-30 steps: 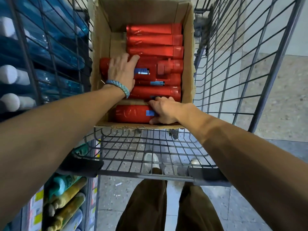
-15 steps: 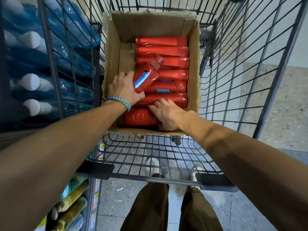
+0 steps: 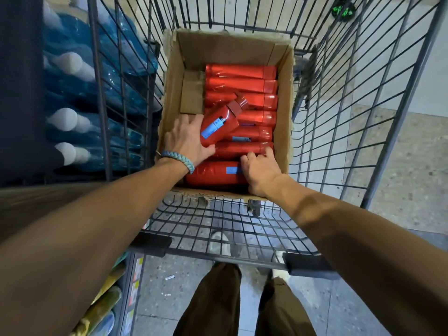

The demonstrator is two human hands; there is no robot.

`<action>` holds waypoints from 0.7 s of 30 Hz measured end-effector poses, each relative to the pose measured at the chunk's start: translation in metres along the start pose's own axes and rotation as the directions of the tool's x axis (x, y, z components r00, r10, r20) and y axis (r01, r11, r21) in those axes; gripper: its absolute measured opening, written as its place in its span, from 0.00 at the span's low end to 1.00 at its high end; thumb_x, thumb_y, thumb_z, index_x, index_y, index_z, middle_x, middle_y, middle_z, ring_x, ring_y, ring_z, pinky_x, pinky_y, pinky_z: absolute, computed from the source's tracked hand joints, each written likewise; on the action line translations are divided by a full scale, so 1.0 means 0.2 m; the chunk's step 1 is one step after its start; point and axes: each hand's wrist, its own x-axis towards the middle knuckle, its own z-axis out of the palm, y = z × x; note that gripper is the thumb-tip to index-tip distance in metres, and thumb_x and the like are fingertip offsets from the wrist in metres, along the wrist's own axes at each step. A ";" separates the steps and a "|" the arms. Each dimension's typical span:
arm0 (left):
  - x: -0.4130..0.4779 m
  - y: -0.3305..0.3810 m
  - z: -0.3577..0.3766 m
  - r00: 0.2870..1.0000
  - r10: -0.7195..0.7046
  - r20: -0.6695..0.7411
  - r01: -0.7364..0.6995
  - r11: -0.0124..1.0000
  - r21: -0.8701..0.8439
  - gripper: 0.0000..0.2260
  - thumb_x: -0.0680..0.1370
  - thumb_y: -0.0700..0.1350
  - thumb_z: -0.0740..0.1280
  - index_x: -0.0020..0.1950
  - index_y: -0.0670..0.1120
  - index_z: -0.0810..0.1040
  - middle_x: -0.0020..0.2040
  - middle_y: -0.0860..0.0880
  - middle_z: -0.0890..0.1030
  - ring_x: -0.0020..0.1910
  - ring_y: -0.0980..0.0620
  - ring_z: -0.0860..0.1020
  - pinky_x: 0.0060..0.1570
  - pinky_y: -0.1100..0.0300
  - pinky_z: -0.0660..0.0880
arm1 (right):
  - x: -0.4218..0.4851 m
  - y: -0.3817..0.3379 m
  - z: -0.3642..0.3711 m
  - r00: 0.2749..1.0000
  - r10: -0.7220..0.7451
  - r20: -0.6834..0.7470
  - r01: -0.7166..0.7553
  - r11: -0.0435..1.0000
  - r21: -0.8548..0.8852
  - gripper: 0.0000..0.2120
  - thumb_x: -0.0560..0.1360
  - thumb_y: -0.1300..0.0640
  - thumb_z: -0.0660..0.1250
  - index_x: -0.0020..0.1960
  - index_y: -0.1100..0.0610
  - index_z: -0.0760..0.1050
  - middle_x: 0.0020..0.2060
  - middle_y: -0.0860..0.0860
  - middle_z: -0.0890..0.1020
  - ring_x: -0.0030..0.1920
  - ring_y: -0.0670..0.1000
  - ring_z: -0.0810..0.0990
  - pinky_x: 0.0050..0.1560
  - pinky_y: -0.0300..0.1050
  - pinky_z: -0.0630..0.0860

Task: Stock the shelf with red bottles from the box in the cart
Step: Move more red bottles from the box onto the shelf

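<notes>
Red bottles [image 3: 240,86] ride in the wire cart [image 3: 339,132], laid flat side by side so the open cardboard box [image 3: 174,93] keeps them from rolling. One tilted bottle [image 3: 219,124] points cap-up out of the row, gripped near its base by the left hand [image 3: 184,141], probably to lift it clear. The right hand [image 3: 260,170] curls its fingers over the nearest bottle [image 3: 211,174], likely to take a second one.

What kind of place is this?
Most likely a shop aisle during restocking. A wire shopping cart holds a cardboard box of identical red bottles, and the shelving on the left is packed with rows of white-capped blue bottles.
</notes>
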 end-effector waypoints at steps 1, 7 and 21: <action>-0.01 0.00 0.00 1.000 0.003 -0.009 -0.003 1.000 -0.012 0.32 0.67 0.57 0.72 0.68 0.50 0.67 0.61 0.42 0.72 0.61 0.40 0.71 0.53 0.46 0.71 | 0.00 0.02 -0.01 1.000 -0.001 0.002 0.000 1.000 0.015 0.28 0.75 0.51 0.68 0.71 0.58 0.64 0.64 0.56 0.73 0.63 0.59 0.77 0.77 0.62 0.45; -0.08 0.01 -0.04 0.999 -0.012 -0.050 0.005 0.992 -0.129 0.29 0.67 0.56 0.71 0.65 0.50 0.69 0.56 0.45 0.77 0.53 0.39 0.77 0.48 0.47 0.75 | -0.03 0.11 -0.22 1.000 -0.009 -0.007 0.010 0.999 0.038 0.34 0.71 0.45 0.70 0.74 0.48 0.64 0.70 0.49 0.70 0.71 0.65 0.67 0.72 0.77 0.38; -0.19 -0.02 -0.01 0.939 -0.244 -0.244 0.137 0.912 -0.386 0.29 0.67 0.53 0.74 0.64 0.48 0.70 0.57 0.45 0.78 0.55 0.41 0.77 0.49 0.48 0.74 | 0.04 0.16 -0.40 0.872 -0.134 -0.472 0.349 0.845 0.405 0.34 0.63 0.46 0.75 0.66 0.55 0.72 0.57 0.53 0.80 0.55 0.56 0.77 0.60 0.47 0.67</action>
